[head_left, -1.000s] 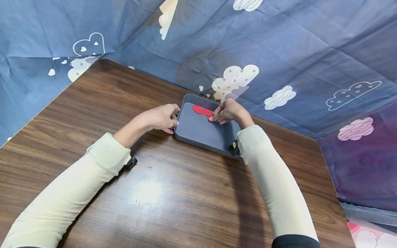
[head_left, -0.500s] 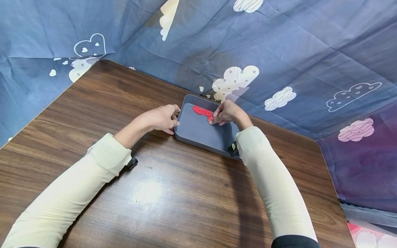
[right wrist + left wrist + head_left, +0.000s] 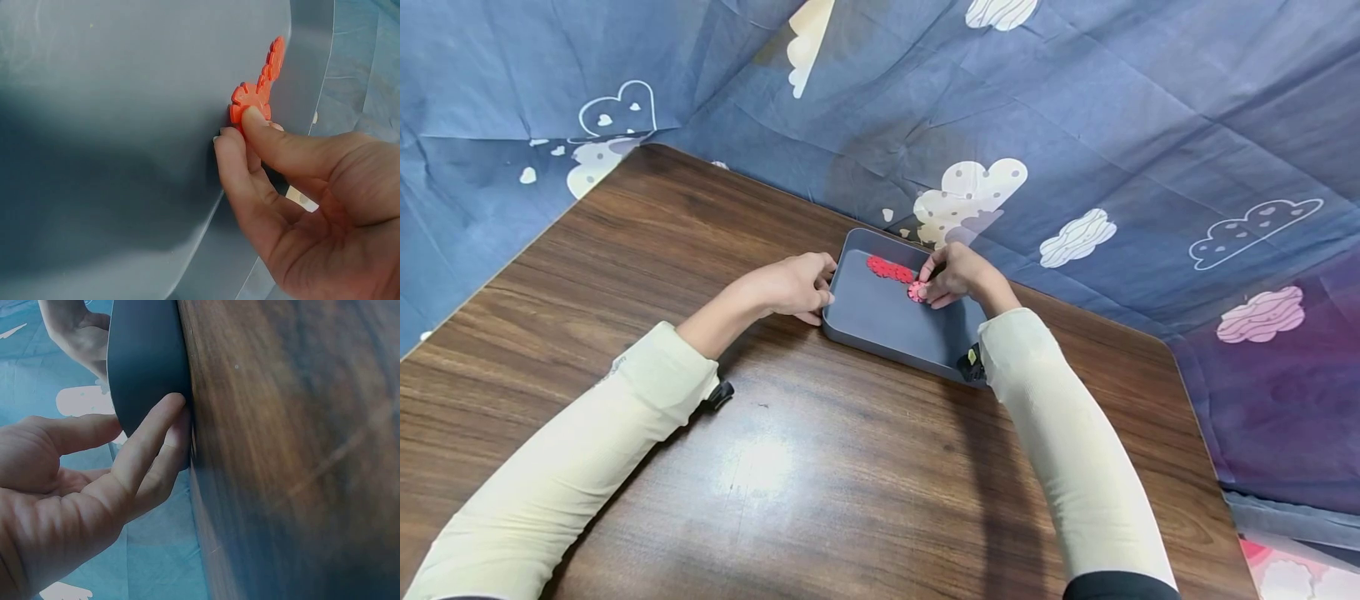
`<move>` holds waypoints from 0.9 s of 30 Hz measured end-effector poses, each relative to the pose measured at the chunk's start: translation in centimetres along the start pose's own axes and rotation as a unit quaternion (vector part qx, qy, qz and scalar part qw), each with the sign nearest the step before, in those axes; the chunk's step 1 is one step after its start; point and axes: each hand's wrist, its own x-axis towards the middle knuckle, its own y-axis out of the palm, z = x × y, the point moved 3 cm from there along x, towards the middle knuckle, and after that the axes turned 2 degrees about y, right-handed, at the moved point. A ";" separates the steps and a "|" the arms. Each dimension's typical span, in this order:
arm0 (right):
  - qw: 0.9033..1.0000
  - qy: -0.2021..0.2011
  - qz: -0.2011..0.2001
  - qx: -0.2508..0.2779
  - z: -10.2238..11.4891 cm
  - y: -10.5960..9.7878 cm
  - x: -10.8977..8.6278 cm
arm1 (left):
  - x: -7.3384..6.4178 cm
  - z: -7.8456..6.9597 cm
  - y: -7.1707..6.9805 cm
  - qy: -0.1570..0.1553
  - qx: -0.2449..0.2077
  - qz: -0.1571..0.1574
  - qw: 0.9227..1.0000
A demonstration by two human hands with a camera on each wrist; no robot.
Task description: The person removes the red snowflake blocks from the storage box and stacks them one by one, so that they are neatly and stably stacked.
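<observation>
A shallow grey tray [image 3: 880, 321] sits on the wooden table. My left hand [image 3: 796, 285] grips its left end; in the left wrist view the thumb [image 3: 94, 432] is at the tray's rim and two fingers [image 3: 150, 434] lie against its outer wall. Inside the tray, my right hand [image 3: 958, 275] pinches a red notched building disc [image 3: 248, 100] between thumb and fingers. This disc is tilted, its flat face turned up toward the head camera. Just left of it, a short row of red notched discs [image 3: 889, 269] lies close to the tray's far wall.
The brown wooden tabletop [image 3: 850, 475] extends around the tray. Behind it hangs a blue cloth [image 3: 865, 125] printed with clouds, close to the tray's far side. A black strap mount [image 3: 972, 365] on the right wrist overlaps the tray's near right corner.
The right hand has moved slightly right with its disc, which now shows its face and stands apart from the row in the head view. The left hand and tray have stayed put.
</observation>
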 end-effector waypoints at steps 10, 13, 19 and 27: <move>1.000 0.005 -0.003 0.006 -0.7 -0.9 -0.8 | 0.0 -0.1 0.0 0.000 0.007 0.004 1.000; 1.000 0.007 -0.004 0.017 -0.9 -1.3 -1.0 | 0.0 -0.1 0.0 0.001 0.004 0.007 1.000; 0.999 0.007 -0.007 0.034 -1.5 -2.1 -1.7 | 0.0 0.0 0.1 0.004 0.002 0.008 1.000; 0.999 0.016 -0.017 0.029 -2.3 -3.9 -2.8 | -0.2 -0.1 0.1 0.008 -0.008 0.008 1.000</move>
